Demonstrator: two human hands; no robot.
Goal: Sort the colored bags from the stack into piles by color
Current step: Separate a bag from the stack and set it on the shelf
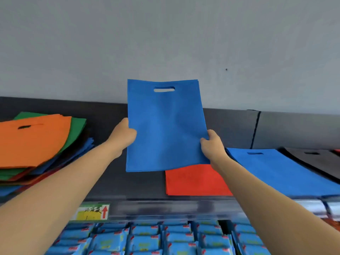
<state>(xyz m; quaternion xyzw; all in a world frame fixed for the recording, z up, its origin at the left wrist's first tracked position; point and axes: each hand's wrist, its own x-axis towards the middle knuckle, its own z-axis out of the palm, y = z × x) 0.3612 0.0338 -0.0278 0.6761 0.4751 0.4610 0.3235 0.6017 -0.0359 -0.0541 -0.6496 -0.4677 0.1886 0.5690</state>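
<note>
A blue bag (pixel 165 126) with a cut-out handle is held upright above the dark shelf (pixel 132 183). My left hand (pixel 123 136) grips its left edge and my right hand (pixel 211 144) pinches its right edge. On the left lies the mixed stack (pixel 36 142), an orange bag on top, with green, blue and red ones beneath. A red bag (pixel 193 181) lies flat under the held bag. To the right lies the blue pile (pixel 279 170), and past it a black bag (pixel 312 159) at the frame's edge.
A grey wall (pixel 165 43) rises behind the shelf. A price label (pixel 92 211) with a red arrow is fixed on the shelf's front rail. Below it stand rows of blue packets (pixel 156 238). Silver packets (pixel 312 207) show at the right.
</note>
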